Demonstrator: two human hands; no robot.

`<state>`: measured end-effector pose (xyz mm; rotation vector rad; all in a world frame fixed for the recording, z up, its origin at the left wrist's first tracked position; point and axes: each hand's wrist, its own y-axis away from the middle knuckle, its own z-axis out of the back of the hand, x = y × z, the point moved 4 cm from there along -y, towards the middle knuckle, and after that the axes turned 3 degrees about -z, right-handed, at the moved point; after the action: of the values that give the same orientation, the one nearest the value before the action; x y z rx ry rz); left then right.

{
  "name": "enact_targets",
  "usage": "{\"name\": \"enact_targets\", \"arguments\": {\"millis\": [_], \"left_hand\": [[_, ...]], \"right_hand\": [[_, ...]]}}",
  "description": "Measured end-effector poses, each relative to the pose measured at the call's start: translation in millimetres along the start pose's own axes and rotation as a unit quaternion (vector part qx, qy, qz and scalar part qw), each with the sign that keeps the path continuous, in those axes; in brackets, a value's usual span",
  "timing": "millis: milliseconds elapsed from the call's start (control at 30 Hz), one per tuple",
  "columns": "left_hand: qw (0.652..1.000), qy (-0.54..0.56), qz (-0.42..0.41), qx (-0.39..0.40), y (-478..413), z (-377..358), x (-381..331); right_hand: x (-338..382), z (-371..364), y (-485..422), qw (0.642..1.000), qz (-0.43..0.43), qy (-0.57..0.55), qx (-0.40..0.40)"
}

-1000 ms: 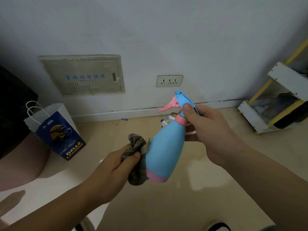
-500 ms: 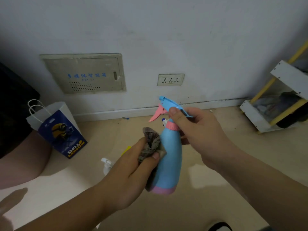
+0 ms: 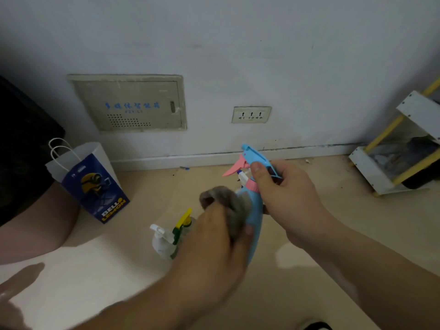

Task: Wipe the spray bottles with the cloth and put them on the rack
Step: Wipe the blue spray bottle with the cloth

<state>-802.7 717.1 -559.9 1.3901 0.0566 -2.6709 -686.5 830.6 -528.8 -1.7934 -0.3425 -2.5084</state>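
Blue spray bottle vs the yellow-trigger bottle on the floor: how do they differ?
The blue spray bottle is held up, right hand holding its neck; the yellow-trigger bottle stands on the floor. The blue one has a pink trigger and opaque body; the yellow-trigger one looks clear. The cloth is against the blue one only. Both are trigger sprayers.

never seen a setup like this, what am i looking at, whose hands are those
No machine here: a person works bare-handed, and the one picture comes from a camera worn on their head, looking down. The right hand grips a light blue plastic spray bottle near its pink trigger. The left hand holds a crumpled grey-brown cloth against the bottle's body. On the beige floor behind them are a white spray bottle and a bottle with a yellow and green trigger. A blue and white paper bag stands left, a white and yellow rack right.
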Motion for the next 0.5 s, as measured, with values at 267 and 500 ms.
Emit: {"name": "enact_targets", "arguments": {"millis": [267, 500], "left_hand": [[0.993, 0.007, -0.118, 0.016, -21.9, 20.9, 7.7], [0.933, -0.267, -0.23, -0.076, -6.1, 0.0, -8.2]], "right_hand": [[-2.7, -6.6, 6.0, 1.0, 0.001, 0.009, 0.018], [-8.1, -10.5, 11.7, 0.995, -0.078, -0.027, 0.063]]}}
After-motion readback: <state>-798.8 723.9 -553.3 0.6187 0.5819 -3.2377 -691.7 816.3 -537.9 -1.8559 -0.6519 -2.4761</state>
